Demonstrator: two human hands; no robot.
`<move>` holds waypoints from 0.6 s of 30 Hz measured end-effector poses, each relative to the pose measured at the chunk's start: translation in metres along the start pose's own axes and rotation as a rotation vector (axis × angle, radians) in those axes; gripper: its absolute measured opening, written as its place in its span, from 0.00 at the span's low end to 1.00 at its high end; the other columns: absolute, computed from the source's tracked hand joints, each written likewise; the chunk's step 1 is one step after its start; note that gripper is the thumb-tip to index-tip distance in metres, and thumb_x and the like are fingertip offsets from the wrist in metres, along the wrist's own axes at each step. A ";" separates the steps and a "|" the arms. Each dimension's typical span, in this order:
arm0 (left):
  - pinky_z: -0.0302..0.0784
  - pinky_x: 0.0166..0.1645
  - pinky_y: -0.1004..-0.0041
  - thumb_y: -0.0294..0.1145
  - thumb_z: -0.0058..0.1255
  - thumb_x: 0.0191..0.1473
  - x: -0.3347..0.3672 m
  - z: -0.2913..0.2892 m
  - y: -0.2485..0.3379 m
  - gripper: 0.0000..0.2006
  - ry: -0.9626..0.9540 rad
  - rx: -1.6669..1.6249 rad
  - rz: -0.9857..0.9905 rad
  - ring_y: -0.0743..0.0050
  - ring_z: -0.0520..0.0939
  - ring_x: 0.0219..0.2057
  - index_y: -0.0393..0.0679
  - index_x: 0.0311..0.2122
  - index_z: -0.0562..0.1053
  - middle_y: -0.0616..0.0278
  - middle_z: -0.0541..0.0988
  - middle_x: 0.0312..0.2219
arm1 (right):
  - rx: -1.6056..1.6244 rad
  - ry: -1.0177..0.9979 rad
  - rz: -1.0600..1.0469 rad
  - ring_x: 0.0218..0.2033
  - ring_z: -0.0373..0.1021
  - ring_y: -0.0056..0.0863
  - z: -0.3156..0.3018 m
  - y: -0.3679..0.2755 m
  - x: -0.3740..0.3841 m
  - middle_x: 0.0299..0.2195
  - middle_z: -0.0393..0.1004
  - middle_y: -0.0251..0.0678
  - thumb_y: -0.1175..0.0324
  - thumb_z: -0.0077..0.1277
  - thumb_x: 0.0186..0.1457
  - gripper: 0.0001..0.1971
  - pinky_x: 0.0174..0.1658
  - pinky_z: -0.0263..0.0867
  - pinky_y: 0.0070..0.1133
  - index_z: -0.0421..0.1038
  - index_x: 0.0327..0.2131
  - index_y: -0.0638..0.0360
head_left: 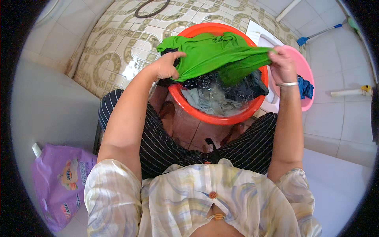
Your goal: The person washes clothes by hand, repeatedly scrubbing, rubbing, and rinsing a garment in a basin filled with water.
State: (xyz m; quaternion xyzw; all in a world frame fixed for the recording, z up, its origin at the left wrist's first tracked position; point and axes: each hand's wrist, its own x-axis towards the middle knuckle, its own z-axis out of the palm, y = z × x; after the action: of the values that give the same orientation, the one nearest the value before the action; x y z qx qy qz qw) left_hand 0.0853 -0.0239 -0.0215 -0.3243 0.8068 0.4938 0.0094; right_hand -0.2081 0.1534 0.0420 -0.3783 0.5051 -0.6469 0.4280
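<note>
A bright green garment [213, 53] is stretched between my two hands over a red-orange basin [179, 103]. My left hand [167, 66] grips its left side, where dark fabric also shows. My right hand [282, 63], with a bracelet at the wrist, pinches the right end, which is pulled taut. The garment's lower middle hangs down into the basin. Below it, black clothes [246, 89] and light grey-blue cloth [215, 102] lie wet in sudsy water. The garment hides the far part of the basin's contents.
A pink basin [308, 68] with dark blue cloth [304, 87] stands at the right, by a white squat toilet [258, 35]. A purple detergent pouch [59, 181] is at lower left. A dark hose [152, 15] lies on the patterned tiles. A blue brush [303, 40] leans near the wall.
</note>
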 end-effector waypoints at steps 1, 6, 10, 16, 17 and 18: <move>0.60 0.50 0.77 0.17 0.42 0.20 -0.002 0.001 0.000 0.33 0.011 -0.048 0.069 0.69 0.69 0.43 0.38 0.44 0.65 0.57 0.69 0.40 | 0.002 -0.001 0.000 0.25 0.65 0.21 0.001 -0.011 -0.001 0.22 0.69 0.29 0.74 0.50 0.43 0.03 0.34 0.60 0.16 0.65 0.22 0.58; 0.67 0.45 0.78 0.17 0.36 0.25 -0.007 -0.026 0.028 0.27 -0.038 -0.764 0.167 0.73 0.73 0.37 0.37 0.40 0.66 0.58 0.72 0.36 | 0.496 0.080 -0.107 0.37 0.67 0.30 -0.028 -0.024 0.013 0.31 0.69 0.37 0.74 0.41 0.49 0.02 0.44 0.62 0.28 0.64 0.28 0.60; 0.66 0.47 0.66 0.24 0.39 0.37 -0.014 -0.051 0.024 0.26 -0.010 -1.353 0.509 0.57 0.73 0.39 0.36 0.47 0.58 0.47 0.70 0.38 | 0.642 -0.237 -0.107 0.45 0.61 0.42 -0.008 -0.048 0.020 0.42 0.65 0.47 0.70 0.41 0.50 0.05 0.50 0.55 0.36 0.65 0.27 0.61; 0.62 0.48 0.59 0.63 0.36 0.44 -0.002 -0.012 0.021 0.35 0.043 -1.802 0.116 0.54 0.69 0.44 0.40 0.47 0.60 0.51 0.69 0.41 | 0.494 0.267 0.208 0.45 0.61 0.36 0.017 0.019 0.062 0.42 0.66 0.41 0.59 0.35 0.54 0.18 0.52 0.52 0.32 0.63 0.41 0.62; 0.64 0.46 0.61 0.60 0.38 0.45 0.010 0.002 0.022 0.32 -0.036 -1.756 0.065 0.56 0.71 0.41 0.40 0.45 0.60 0.52 0.70 0.39 | 0.509 0.240 0.451 0.44 0.63 0.36 0.001 0.052 0.067 0.42 0.67 0.39 0.59 0.33 0.54 0.19 0.50 0.55 0.31 0.62 0.43 0.62; 0.66 0.43 0.62 0.58 0.40 0.46 0.011 0.012 0.018 0.30 -0.089 -1.717 0.001 0.59 0.73 0.37 0.40 0.44 0.61 0.53 0.71 0.37 | 0.462 0.091 0.517 0.42 0.64 0.35 0.011 0.064 0.056 0.42 0.67 0.39 0.61 0.36 0.53 0.18 0.49 0.56 0.30 0.61 0.44 0.63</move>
State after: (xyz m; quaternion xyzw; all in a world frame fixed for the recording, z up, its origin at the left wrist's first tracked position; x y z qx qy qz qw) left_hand 0.0639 -0.0146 -0.0169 -0.1991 0.1529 0.9454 -0.2079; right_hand -0.2063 0.0897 -0.0156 -0.1016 0.4429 -0.6306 0.6292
